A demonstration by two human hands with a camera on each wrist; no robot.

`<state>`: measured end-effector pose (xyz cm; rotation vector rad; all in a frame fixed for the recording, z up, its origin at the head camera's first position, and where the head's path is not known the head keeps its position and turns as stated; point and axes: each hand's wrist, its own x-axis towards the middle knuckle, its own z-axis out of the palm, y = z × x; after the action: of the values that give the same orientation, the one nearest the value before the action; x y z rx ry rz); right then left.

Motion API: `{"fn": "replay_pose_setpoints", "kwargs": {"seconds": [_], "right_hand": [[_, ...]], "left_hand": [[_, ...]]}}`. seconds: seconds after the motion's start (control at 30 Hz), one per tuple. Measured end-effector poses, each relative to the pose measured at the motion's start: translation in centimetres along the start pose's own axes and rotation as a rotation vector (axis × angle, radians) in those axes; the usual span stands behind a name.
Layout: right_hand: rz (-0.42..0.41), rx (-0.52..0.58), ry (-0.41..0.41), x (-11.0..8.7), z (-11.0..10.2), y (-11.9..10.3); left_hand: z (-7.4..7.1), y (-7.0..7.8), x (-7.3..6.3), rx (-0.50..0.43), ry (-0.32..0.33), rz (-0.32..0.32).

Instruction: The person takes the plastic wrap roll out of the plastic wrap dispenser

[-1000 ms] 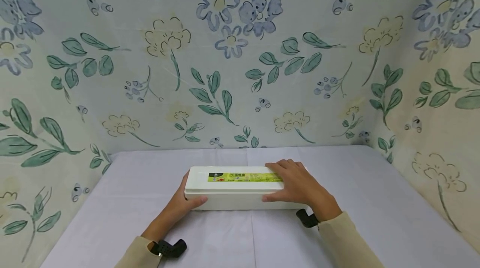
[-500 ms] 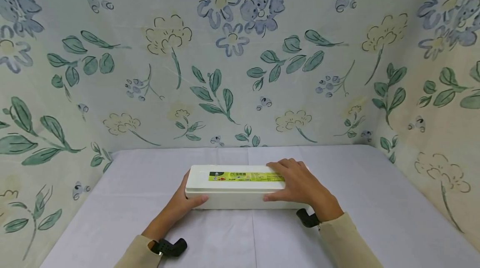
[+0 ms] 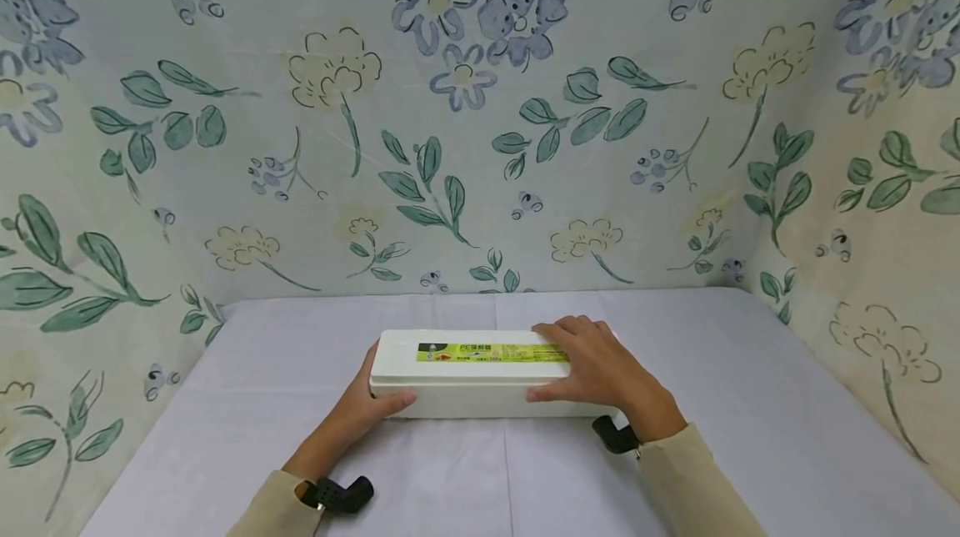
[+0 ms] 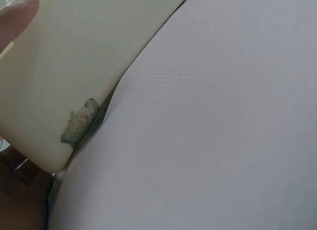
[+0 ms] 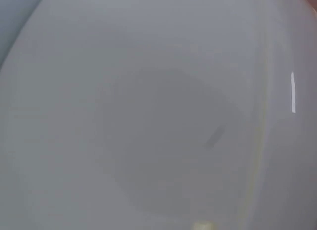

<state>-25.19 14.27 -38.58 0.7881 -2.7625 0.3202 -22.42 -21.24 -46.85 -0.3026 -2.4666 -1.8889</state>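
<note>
A long white cling film box point(image 3: 465, 400) with a yellow-green label point(image 3: 480, 353) on its lid lies crosswise on the table in the head view. My left hand point(image 3: 367, 405) grips its left end, thumb on the front face, other fingers mostly hidden behind. My right hand point(image 3: 596, 366) holds the right end from above, thumb against the front and fingers over the lid, covering the label's right part. Up close in the left wrist view, the box point(image 4: 64, 66) has a grey, rough patch near its lower corner. Its pale, blurred surface point(image 5: 173, 116) fills most of the right wrist view.
A white cloth point(image 3: 442, 479) covers the table, with a crease running down its middle. Behind and on both sides hang floral-patterned curtains point(image 3: 480, 145). Black wrist cameras sit on the left wrist point(image 3: 341, 495) and right wrist point(image 3: 617, 435).
</note>
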Motion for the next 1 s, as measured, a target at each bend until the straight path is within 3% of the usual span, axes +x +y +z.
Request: {"fn": "replay_pose_setpoints", "kwargs": {"seconds": [0.17, 0.43, 1.0], "right_hand": [[-0.003, -0.003, 0.002, 0.06, -0.07, 0.09], [-0.016, 0.006, 0.018, 0.01, 0.06, 0.25], [-0.002, 0.007, 0.044, -0.15, -0.58, 0.3]], "left_hand": [[-0.05, 0.03, 0.09, -0.003, -0.005, 0.005], [-0.01, -0.32, 0.14, -0.06, -0.036, 0.068], [-0.08, -0.24, 0.05, -0.014, -0.023, 0.05]]}}
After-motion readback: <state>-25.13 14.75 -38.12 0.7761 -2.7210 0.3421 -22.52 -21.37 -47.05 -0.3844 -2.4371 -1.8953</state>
